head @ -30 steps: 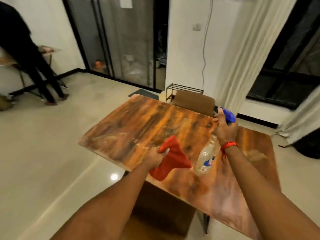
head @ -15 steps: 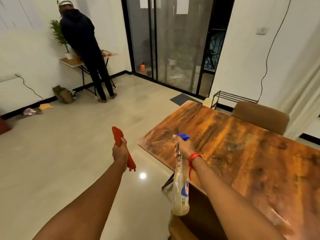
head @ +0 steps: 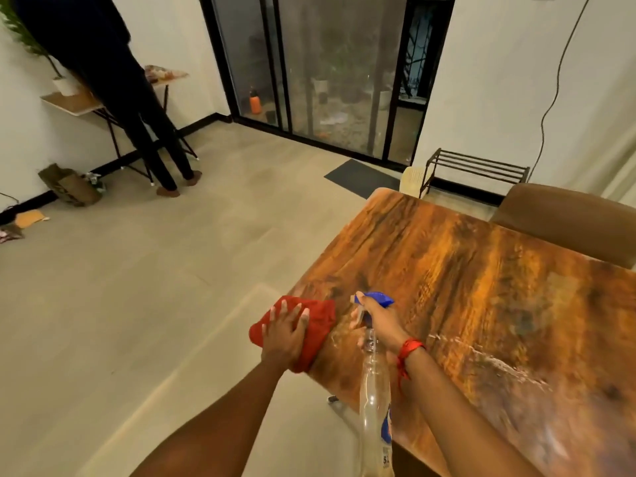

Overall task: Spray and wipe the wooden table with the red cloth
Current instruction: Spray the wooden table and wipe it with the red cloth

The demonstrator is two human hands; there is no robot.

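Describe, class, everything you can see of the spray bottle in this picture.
The spray bottle is a slim, clear plastic bottle with a blue trigger head and a white and blue label low on its body. The right hand grips its neck, holding it above the near edge of the wooden table. It is tilted, its nozzle pointing towards the red cloth, its base towards the camera. It looks nearly empty.

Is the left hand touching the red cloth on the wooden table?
Touching. The head view shows the left hand pressed flat on the red cloth, fingers spread over it, at the wooden table's near corner.
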